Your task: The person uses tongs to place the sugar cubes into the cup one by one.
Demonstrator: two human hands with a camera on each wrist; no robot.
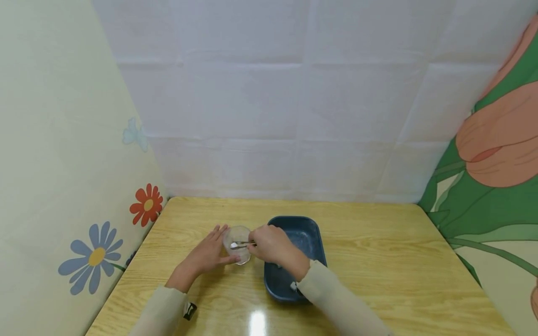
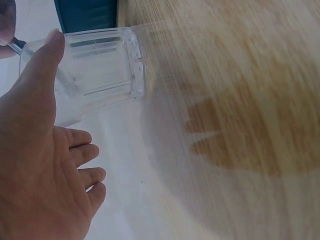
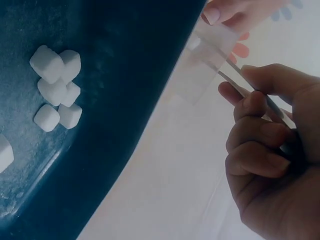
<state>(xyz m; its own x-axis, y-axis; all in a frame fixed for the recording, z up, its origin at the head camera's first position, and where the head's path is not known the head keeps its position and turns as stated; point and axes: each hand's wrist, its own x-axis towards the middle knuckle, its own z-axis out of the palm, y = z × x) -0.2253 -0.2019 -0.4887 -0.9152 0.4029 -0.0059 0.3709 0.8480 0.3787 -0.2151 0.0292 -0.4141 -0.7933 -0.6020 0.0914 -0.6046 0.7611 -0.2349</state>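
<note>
Nearest, right of the clear cup [image 2: 102, 65], the blue tray [image 1: 306, 237] bears loose white cubes [image 3: 47, 64]. The right hand [image 1: 273, 245], by the cup's right rim, pinches tweezers [image 1: 244, 242]; their narrowed tips seem to hold one cube [image 1: 233, 245] at the cup's mouth. The left hand [image 1: 208, 254], fingers extended on the cup's left, rests its thumb against it. This looks like a tweezer transfer mid-delivery; the next move likely calls for parting the tips inside the cup.

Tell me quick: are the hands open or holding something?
Left hand: open, thumb touching the clear cup.
Right hand: closed on tweezers, which hold a white cube.
</note>
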